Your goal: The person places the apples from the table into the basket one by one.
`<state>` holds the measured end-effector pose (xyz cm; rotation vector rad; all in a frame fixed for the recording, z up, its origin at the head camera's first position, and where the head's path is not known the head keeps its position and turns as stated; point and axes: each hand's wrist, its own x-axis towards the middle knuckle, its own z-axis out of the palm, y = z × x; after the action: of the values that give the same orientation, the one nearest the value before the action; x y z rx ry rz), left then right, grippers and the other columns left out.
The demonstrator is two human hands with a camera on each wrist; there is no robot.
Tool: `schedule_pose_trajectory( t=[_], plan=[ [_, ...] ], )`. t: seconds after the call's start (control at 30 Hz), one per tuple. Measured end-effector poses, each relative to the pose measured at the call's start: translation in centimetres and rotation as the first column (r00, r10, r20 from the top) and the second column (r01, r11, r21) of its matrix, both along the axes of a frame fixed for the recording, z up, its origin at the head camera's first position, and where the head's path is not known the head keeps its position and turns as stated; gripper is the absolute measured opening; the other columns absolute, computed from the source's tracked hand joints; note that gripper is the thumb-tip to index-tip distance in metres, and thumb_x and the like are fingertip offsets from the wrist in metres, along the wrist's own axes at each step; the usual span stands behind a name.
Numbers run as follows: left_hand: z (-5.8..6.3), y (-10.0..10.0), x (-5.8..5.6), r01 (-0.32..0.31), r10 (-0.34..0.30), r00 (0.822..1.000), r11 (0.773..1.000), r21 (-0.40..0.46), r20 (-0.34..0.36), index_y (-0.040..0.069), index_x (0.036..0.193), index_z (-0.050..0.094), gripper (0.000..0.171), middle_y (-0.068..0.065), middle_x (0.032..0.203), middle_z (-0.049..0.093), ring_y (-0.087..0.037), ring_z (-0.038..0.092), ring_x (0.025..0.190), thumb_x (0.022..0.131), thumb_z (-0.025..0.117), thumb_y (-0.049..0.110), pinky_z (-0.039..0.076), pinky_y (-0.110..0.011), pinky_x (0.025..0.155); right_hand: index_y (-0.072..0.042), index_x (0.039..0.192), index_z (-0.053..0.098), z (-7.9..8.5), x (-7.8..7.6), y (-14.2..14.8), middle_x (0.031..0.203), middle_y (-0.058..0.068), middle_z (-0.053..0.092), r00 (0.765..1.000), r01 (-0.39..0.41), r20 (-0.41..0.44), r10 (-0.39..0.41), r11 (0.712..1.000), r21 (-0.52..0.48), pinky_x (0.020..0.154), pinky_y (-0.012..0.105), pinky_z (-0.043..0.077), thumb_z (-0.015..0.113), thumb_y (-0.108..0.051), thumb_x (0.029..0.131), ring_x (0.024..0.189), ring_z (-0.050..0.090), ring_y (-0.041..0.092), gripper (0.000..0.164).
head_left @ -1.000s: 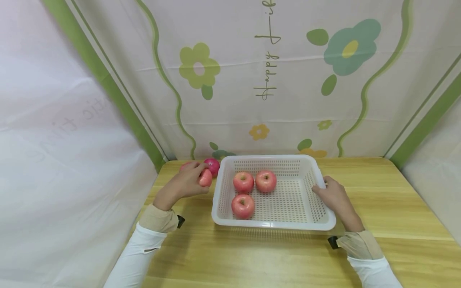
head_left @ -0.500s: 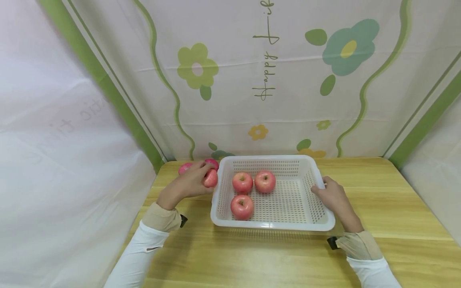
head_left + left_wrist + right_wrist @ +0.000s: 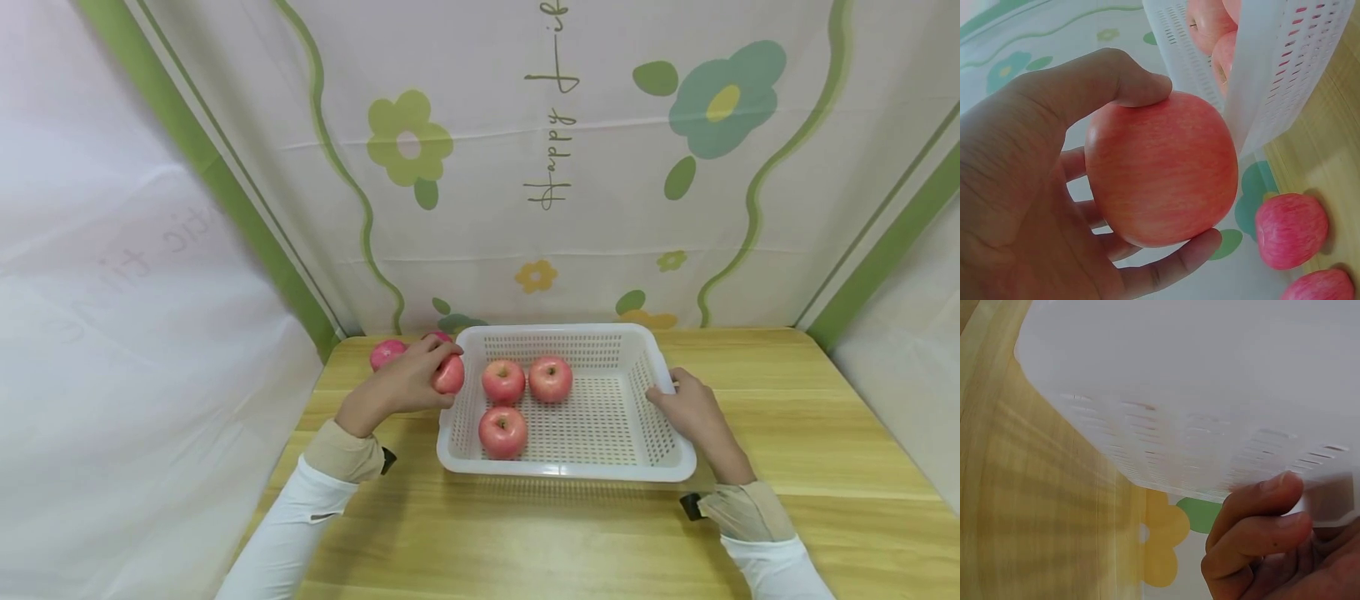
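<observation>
My left hand (image 3: 408, 377) grips a red apple (image 3: 1163, 169), thumb on one side and fingers curled round the other. In the head view that apple overlaps the left rim of a white plastic basket (image 3: 555, 471). Three apples sit in the basket's left half, one of them a front apple (image 3: 503, 432). My right hand (image 3: 688, 405) holds the basket's right rim, thumb on the inner side; in the right wrist view its curled fingers (image 3: 1260, 534) lie against the outer wall.
Two darker pink-red fruits stand on the wooden table (image 3: 555, 533) behind my left hand: a left one (image 3: 387, 353) and another (image 3: 1291, 230) close to the basket, mostly hidden in the head view. A printed cloth (image 3: 480, 208) hangs behind the table.
My left hand has carried the apple rightward from beside the fruits to the basket's left rim. The right hand keeps its hold, and the basket stays in place.
</observation>
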<state>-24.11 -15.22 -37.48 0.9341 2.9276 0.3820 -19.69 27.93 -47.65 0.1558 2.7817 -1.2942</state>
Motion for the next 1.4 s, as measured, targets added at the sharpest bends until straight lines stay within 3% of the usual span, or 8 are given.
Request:
schedule_pose_trajectory(
  t=[0.33, 0.53, 0.87, 1.4],
  plan=[
    [0.1, 0.6, -0.1, 0.033, -0.033, 0.999, 0.999, 0.012, 0.019, 0.017, 0.133, 0.053, 0.067, 0.001, 0.124, 0.046, -0.012, 0.047, 0.105, 0.070, 0.072, 0.031, 0.049, -0.031, 0.087, 0.014, 0.136, 0.034, 0.0, -0.1, 0.0, 0.108, 0.036, 0.058, 1.000, 0.000, 0.002, 0.000, 1.000, -0.003, 0.053, 0.033, 0.057, 0.050, -0.026, 0.097, 0.071, 0.067, 0.024, 0.059],
    [0.2, 1.3, 0.0, 0.022, -0.021, 0.998, 1.000, -0.016, 0.053, 0.020, 0.134, 0.051, 0.067, 0.002, 0.129, 0.044, -0.011, 0.049, 0.103, 0.072, 0.072, 0.031, 0.049, -0.030, 0.084, 0.014, 0.136, 0.035, 0.0, -0.2, 0.0, 0.109, 0.035, 0.058, 1.000, 0.001, 0.004, -0.001, 1.000, 0.014, 0.053, 0.033, 0.057, 0.050, -0.027, 0.096, 0.072, 0.066, 0.024, 0.060],
    [0.2, 2.3, -0.3, 0.054, -0.050, 0.996, 0.997, -0.047, 0.071, 0.019, 0.137, 0.049, 0.070, 0.000, 0.131, 0.044, -0.013, 0.049, 0.104, 0.072, 0.071, 0.032, 0.051, -0.033, 0.083, 0.014, 0.136, 0.034, 0.1, -0.1, 0.1, 0.109, 0.035, 0.058, 1.000, 0.004, 0.004, -0.004, 1.000, 0.010, 0.054, 0.032, 0.057, 0.050, -0.027, 0.096, 0.073, 0.067, 0.025, 0.059],
    [0.4, 3.5, -0.6, 0.116, -0.115, 0.993, 0.992, -0.048, 0.024, 0.023, 0.133, 0.052, 0.066, 0.004, 0.124, 0.047, -0.012, 0.047, 0.104, 0.073, 0.075, 0.035, 0.049, -0.031, 0.086, 0.013, 0.136, 0.036, 0.0, -0.1, -0.1, 0.111, 0.036, 0.057, 1.000, 0.008, 0.007, -0.008, 1.000, 0.013, 0.055, 0.032, 0.057, 0.051, -0.027, 0.095, 0.076, 0.067, 0.028, 0.059]
  ],
)
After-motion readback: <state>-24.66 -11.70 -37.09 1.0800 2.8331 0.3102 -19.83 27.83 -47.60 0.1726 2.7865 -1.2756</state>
